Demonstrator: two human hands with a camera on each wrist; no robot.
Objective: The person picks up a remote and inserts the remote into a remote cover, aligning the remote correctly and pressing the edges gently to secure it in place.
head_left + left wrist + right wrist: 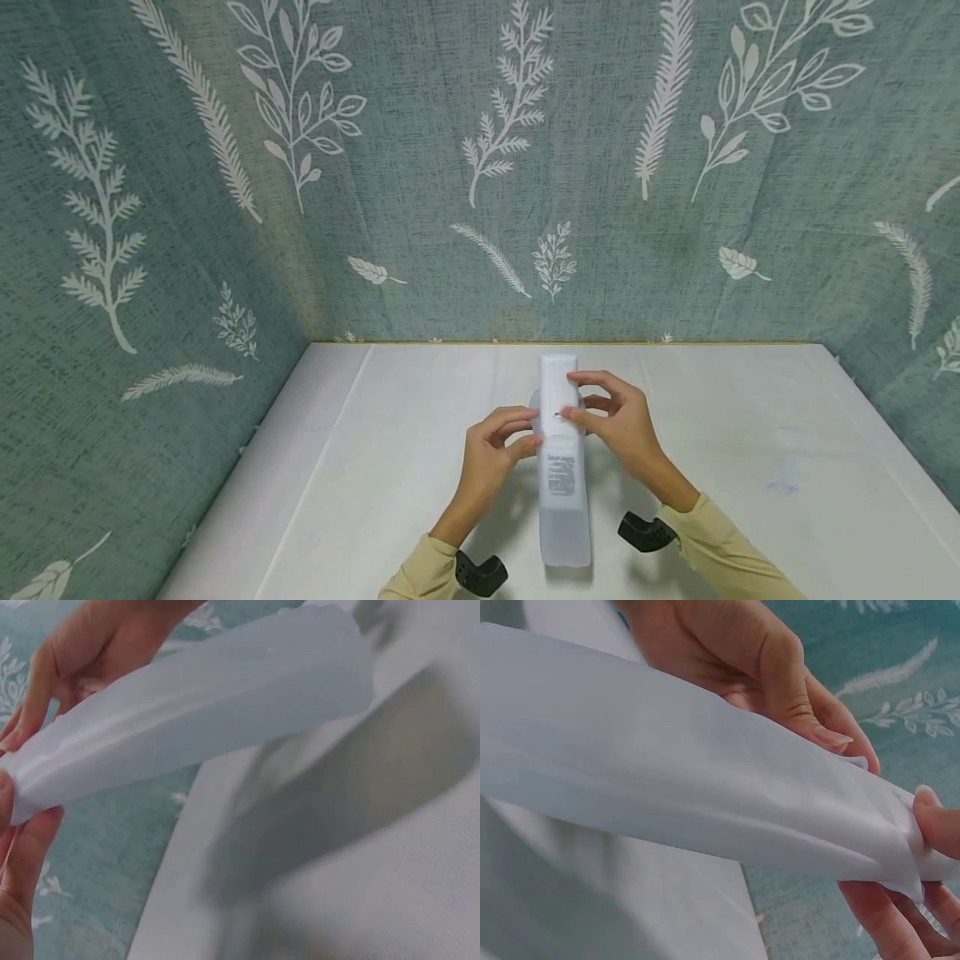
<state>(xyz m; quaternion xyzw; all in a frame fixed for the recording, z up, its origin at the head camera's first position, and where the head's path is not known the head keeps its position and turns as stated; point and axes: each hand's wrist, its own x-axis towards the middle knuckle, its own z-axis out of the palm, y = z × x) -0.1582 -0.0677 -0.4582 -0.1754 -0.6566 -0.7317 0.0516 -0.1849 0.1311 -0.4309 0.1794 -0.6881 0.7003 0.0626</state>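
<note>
A long frosted plastic sleeve (565, 533) with a block of small print covers the near part of a slim white item (558, 379). The item's far end sticks out of the sleeve's mouth, and its kind does not show. My left hand (495, 446) pinches the sleeve's left edge near its mouth. From the other side, my right hand (618, 421) grips the white item and sleeve, thumb on the top face and fingertips along the right edge. In the left wrist view the sleeve (225, 697) is held above the table; in the right wrist view the sleeve (667, 750) shows folds near its mouth.
The white table (390, 467) runs back to a green leaf-patterned cloth wall (420, 183), with cloth at both sides too. Black wrist mounts (482, 575) sit at both sleeve cuffs. Shadows fall on the table under the hands.
</note>
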